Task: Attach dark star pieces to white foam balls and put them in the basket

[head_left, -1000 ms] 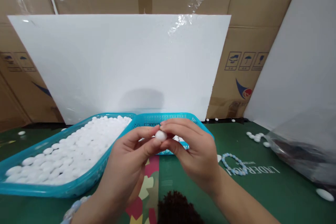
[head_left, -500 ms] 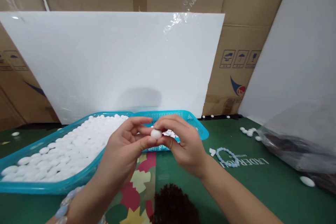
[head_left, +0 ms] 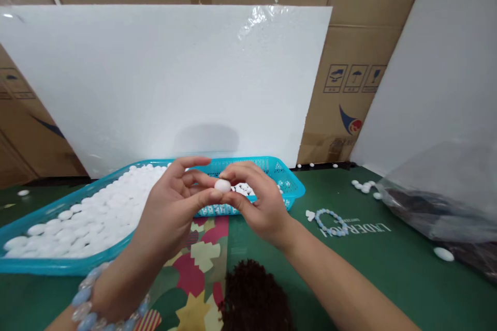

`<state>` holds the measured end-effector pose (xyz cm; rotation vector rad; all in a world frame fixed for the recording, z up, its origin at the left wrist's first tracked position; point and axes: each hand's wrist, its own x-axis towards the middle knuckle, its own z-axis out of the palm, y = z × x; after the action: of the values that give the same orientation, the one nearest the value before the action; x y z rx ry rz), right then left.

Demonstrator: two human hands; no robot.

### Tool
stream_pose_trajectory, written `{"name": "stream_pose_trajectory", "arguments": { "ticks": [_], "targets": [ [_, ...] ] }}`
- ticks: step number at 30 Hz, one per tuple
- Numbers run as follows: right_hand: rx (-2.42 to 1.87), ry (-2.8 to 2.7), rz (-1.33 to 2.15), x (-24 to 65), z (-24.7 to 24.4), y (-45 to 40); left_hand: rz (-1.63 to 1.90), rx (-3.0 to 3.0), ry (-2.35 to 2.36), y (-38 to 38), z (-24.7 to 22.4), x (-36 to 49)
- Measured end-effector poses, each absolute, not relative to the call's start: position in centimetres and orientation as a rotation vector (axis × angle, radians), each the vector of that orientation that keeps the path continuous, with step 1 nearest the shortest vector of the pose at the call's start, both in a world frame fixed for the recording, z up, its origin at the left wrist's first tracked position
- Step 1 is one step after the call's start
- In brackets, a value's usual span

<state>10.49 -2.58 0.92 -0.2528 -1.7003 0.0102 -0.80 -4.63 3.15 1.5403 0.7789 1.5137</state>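
Between the fingertips of both hands is one smooth white oval piece (head_left: 222, 185), like a pebble or a candy; its exact kind I cannot make out. My left hand (head_left: 174, 194) pinches it from the left with thumb and finger, the upper fingers stretched out. From the right, my right hand (head_left: 258, 196) closes thumb and fingertips on it. Left of my hands stands a blue tray (head_left: 50, 267) full of similar white pieces (head_left: 93, 217). Behind them sits a blue perforated basket (head_left: 291, 186) with more white pieces in it, partly hidden by my hands.
On the green table (head_left: 349, 279) lie a blue bead bracelet (head_left: 331, 222), several loose white pieces (head_left: 364, 186) and a plastic bag (head_left: 430, 217) at the right. A dark curly object (head_left: 256, 300) is at the front. A white board (head_left: 194, 83) leans on cardboard boxes (head_left: 341, 51).
Both hands, with the white oval piece, have shifted slightly left and up in view. The whole scene has also moved up a little. The pinch on the piece stays the same.
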Motion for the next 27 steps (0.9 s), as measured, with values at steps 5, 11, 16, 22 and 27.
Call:
{"name": "stream_pose_trajectory", "arguments": {
  "ticks": [5,11,16,22,27],
  "targets": [
    [-0.346,-1.679,0.129,10.4,1.1,-2.6,1.476,1.877,1.011,-4.2,4.3,-2.6],
    [-0.478,-1.616,0.321,10.9,1.5,-2.7,0.807,2.263,2.220,-2.4,6.9,-8.2],
    [-0.462,-1.550,-0.119,11.5,1.9,-3.1,0.311,2.030,2.448,0.2,4.8,-13.9],
    [-1.250,-1.878,0.300,13.1,1.4,-0.5,0.206,1.957,2.308,2.2,1.6,-17.3],
    [-1.279,-2.065,0.478,14.8,2.0,-0.8,0.180,1.876,2.249,2.3,1.5,-17.8]
  ]
}}
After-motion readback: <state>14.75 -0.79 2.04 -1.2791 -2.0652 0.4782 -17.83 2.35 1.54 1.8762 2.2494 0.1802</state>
